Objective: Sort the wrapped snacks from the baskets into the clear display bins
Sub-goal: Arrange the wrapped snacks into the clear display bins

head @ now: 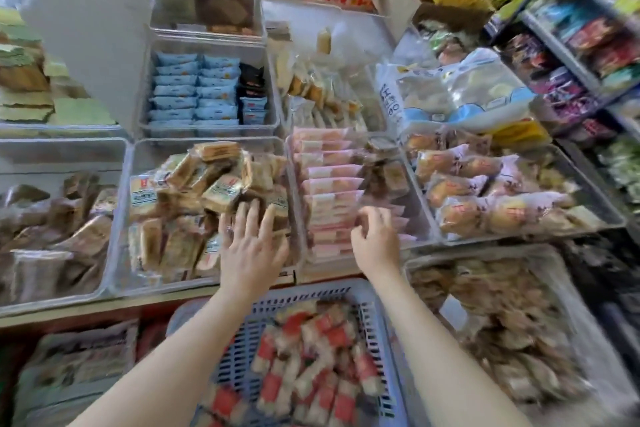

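A blue plastic basket [377, 333] sits at the bottom centre, holding several red-and-white wrapped snacks [311, 367]. Above it stand clear display bins. My left hand [251, 246] lies flat with fingers spread on brown wrapped snacks [214, 191] in the centre bin [136, 163]. My right hand [375, 236] hovers with fingers curled over a row of pink wrapped snacks [329, 184] in the bin [420, 204] to the right. Whether its fingers pinch a packet is unclear.
More clear bins surround these: dark brown packets [52, 218] at left, blue packets [194, 90] behind, bread rolls [485, 191] at right. A bin of brown snacks [502, 322] sits lower right. Shelves of bagged goods [588, 45] run along the right.
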Available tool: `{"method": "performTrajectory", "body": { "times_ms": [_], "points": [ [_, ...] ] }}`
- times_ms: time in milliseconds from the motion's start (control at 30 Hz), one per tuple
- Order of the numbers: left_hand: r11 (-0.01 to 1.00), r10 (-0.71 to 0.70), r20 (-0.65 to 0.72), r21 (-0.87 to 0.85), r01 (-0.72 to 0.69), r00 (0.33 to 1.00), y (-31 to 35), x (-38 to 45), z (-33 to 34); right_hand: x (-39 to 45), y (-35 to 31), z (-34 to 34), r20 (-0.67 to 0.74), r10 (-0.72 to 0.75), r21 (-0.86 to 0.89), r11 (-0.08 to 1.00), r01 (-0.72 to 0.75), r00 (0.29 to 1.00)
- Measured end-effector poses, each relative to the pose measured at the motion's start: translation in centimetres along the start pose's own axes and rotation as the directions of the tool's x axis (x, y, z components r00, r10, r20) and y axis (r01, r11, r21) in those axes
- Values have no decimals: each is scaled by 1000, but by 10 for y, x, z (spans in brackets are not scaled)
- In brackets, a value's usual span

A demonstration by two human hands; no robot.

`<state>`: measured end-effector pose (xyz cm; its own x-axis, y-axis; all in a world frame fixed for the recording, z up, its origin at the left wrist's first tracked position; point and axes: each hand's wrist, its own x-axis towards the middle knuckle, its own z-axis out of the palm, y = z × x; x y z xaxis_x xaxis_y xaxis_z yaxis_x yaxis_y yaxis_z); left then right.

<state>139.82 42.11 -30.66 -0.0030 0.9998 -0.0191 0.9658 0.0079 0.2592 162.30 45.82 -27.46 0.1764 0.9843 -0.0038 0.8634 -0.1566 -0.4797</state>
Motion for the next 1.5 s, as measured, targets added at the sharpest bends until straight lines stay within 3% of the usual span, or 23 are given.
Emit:
{"method": "performTrajectory", "body": {
  "times_ms": [133, 400, 633, 700, 800, 900, 1000, 1067, 1133, 1200, 1267, 1333, 1367, 1433, 1500],
  "points": [
    [996, -76, -2, 54, 76, 997, 6, 4, 14, 55, 37, -12, -48, 73, -47, 996, -76, 996],
    [980, -113, -28, 163, 116, 993, 9, 8, 19, 126, 50, 5, -84, 149, -151, 976, -160, 985],
    [972, -115, -35, 202, 119, 993, 10, 9, 20, 117, 42, 16, -72, 330, 43, 944, -328, 941],
    [971, -118, -30, 206, 122, 993, 11, 8, 19, 106, 32, 10, -14, 399, 180, 903, -390, 917],
    [973, -123, -24, 192, 125, 992, 11, 8, 18, 85, 13, 1, 192, 491, 554, 660, -507, 850],
    [971, -131, -6, 203, 130, 991, 12, 8, 17, 58, 3, -5, 338, 520, 811, 262, -523, 785],
    [973, -123, -7, 197, 122, 992, 12, 9, 17, 28, 4, -11, 550, 388, 835, -240, -494, 740],
    [975, -114, -8, 191, 113, 993, 10, 8, 18, 10, 4, -16, 579, 263, 804, -339, -488, 772],
    [979, -111, 4, 174, 109, 994, 10, 9, 16, -5, -1, -21, 564, 153, 811, -289, -509, 812],
    [987, -112, 29, 117, 108, 993, 10, 8, 14, -20, -11, -24, 544, 62, 832, -170, -528, 837],
    [995, -101, -8, -27, 101, 995, 8, -2, 6, -36, -23, -25, 544, -6, 836, -83, -542, 839],
    [956, -117, -105, -279, 84, 988, 5, -22, -13, -51, -38, -23, 518, -59, 855, 20, -518, 853],
    [883, -159, -103, -459, 95, 982, 3, -35, -29, -58, -48, -19, 496, -51, 865, 116, -488, 867],
    [580, -232, 122, -779, 238, 965, -5, -61, -62, -74, -72, -9, 467, -4, 837, 325, -441, 884],
    [289, -238, 354, -863, 414, 905, -27, -81, -77, -91, -102, 9, 495, -61, 770, 492, -406, 867]
  ]
}}
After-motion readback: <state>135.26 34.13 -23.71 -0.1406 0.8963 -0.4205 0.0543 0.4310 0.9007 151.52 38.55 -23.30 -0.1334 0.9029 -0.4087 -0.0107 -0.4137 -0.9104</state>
